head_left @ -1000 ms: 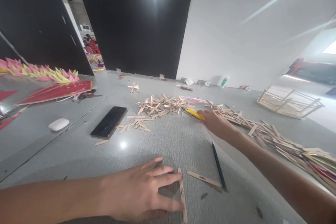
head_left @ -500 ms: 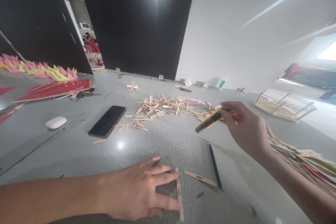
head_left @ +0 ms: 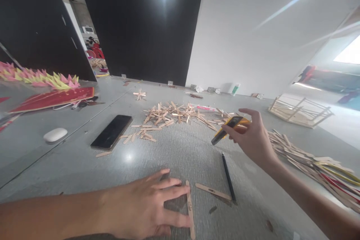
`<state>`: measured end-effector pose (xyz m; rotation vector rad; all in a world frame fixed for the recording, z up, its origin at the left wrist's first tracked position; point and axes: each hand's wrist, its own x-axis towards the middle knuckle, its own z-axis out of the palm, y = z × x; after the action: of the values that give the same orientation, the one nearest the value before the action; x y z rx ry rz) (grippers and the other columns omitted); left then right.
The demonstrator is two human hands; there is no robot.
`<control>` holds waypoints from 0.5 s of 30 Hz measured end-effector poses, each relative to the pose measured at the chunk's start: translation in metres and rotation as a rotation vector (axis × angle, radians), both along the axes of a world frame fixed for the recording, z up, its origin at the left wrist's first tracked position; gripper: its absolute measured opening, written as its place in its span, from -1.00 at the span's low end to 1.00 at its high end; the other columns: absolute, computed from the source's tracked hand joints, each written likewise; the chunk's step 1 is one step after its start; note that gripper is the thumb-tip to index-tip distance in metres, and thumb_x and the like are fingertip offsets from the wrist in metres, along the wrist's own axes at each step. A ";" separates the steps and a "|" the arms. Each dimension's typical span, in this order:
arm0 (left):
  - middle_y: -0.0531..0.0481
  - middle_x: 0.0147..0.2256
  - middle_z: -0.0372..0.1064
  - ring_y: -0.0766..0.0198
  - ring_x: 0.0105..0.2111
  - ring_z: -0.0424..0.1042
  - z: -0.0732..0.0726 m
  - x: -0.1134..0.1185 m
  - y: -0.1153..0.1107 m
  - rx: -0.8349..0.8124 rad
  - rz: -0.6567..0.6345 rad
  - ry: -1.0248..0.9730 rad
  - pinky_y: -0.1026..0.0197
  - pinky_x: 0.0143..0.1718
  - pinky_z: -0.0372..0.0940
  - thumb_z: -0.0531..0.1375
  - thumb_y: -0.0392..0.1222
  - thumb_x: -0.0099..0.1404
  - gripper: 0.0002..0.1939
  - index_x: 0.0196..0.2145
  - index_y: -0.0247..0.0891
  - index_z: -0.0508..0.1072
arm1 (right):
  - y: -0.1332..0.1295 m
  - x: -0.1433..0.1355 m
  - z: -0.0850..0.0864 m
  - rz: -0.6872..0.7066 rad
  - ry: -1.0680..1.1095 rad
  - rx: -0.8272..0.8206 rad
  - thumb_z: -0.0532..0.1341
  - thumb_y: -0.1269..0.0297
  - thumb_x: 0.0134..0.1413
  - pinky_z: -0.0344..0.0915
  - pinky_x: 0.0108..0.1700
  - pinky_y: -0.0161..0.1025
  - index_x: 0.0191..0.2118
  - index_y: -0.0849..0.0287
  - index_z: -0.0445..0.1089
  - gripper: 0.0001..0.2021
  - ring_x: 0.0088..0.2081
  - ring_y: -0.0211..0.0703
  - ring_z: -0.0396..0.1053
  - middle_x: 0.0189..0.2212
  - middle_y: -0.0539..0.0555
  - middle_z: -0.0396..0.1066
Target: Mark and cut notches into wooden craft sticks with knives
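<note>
My left hand [head_left: 146,204] lies palm down with its fingers spread. Its index fingertip and thumb touch an upright-lying craft stick [head_left: 190,210] with a small cut or mark in its middle. In my right hand [head_left: 254,138] is a yellow and black utility knife [head_left: 227,127], raised above the table and pointing down to the left. Whether its blade is out is unclear. Between the hands lie a second craft stick [head_left: 213,191] with a dark slot and a black pen [head_left: 228,176], whose lower end touches that stick.
A heap of craft sticks [head_left: 174,114] spreads across the middle. To its left are a phone [head_left: 112,132] and a white case [head_left: 55,135]. At right are a stick frame [head_left: 300,112], more sticks [head_left: 292,153] and yellow-handled scissors [head_left: 337,170]. Dark and white panels [head_left: 242,37] stand behind.
My right hand has turned the utility knife slightly, and its fingers have shifted on the handle. The left hand stays on the craft stick. The whole view has shifted a little.
</note>
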<state>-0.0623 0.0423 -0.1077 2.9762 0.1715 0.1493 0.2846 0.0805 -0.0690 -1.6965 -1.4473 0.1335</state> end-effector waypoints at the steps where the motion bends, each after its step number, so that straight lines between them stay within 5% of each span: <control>1: -0.22 0.39 0.15 -0.11 0.31 0.28 0.000 0.000 0.000 -0.002 -0.001 0.006 -0.29 0.28 0.23 0.06 -0.05 0.59 -0.55 0.37 0.11 0.24 | 0.002 0.001 -0.002 0.010 0.037 -0.023 0.40 -0.17 -0.02 0.35 -0.44 -0.14 0.19 0.15 0.26 -0.24 -0.54 -0.04 0.47 -0.47 0.04 0.57; 6: -0.25 0.37 0.18 -0.11 0.31 0.29 0.002 0.000 0.001 -0.012 -0.019 0.004 -0.29 0.29 0.21 0.04 -0.06 0.60 -0.56 0.37 0.07 0.25 | 0.011 0.007 -0.015 0.099 0.114 -0.179 0.41 -0.10 -0.05 0.20 -0.58 -0.23 -0.30 0.18 0.58 -0.60 -0.57 -0.13 0.38 -0.50 0.11 0.57; 15: -0.22 0.37 0.19 -0.12 0.30 0.31 0.002 -0.001 0.001 -0.028 -0.014 -0.023 -0.28 0.28 0.22 0.09 -0.08 0.57 -0.53 0.37 0.08 0.26 | 0.010 0.010 -0.023 0.196 0.088 -0.265 0.33 -0.02 0.10 0.36 -0.40 -0.21 -0.34 0.14 0.58 -0.70 -0.40 -0.08 0.49 -0.47 0.06 0.56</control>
<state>-0.0632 0.0430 -0.1057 2.9464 0.1483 0.1774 0.2946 0.0907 -0.0923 -1.7287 -1.5817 0.5207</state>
